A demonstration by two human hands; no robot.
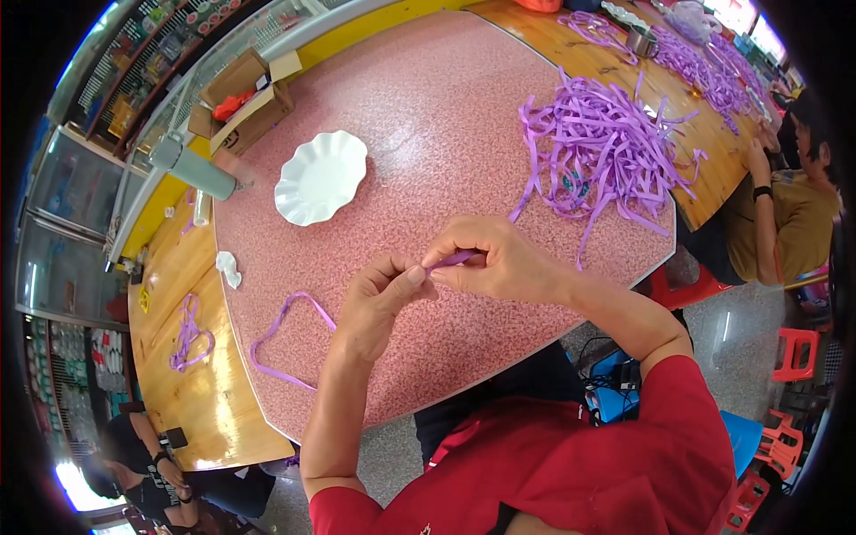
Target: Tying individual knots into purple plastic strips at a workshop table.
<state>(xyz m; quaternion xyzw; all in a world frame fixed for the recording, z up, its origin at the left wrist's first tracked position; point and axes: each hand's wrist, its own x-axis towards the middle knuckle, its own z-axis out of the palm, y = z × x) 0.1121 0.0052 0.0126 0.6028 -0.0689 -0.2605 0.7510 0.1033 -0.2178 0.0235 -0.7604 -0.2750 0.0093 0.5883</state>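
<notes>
Your left hand and right hand meet over the pink speckled table, both pinching a thin purple paper strip lying roughly left-right between fingertips. Forearms rise from below. Beyond: empty white scalloped dish, heap of purple strips.
</notes>
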